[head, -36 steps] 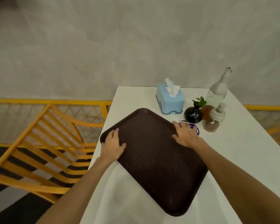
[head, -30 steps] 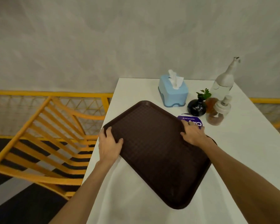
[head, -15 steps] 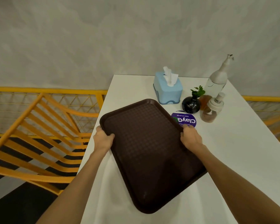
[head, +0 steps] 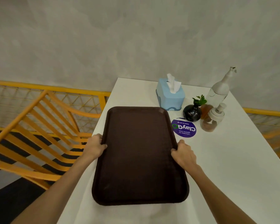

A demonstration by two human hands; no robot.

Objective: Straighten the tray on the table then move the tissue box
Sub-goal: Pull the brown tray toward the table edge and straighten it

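One dark brown tray (head: 139, 156), textured, squared to the surface (head: 233, 159); your left hand (head: 94, 145) and right hand (head: 183, 155) clasp its long rims.

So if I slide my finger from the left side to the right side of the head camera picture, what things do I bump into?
Yellow chair → left hand → brown tray → right hand → black vase → pump bottle.

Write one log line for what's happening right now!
tray: squared on table | left hand, right hand: gripping its sides | tissue box: untouched
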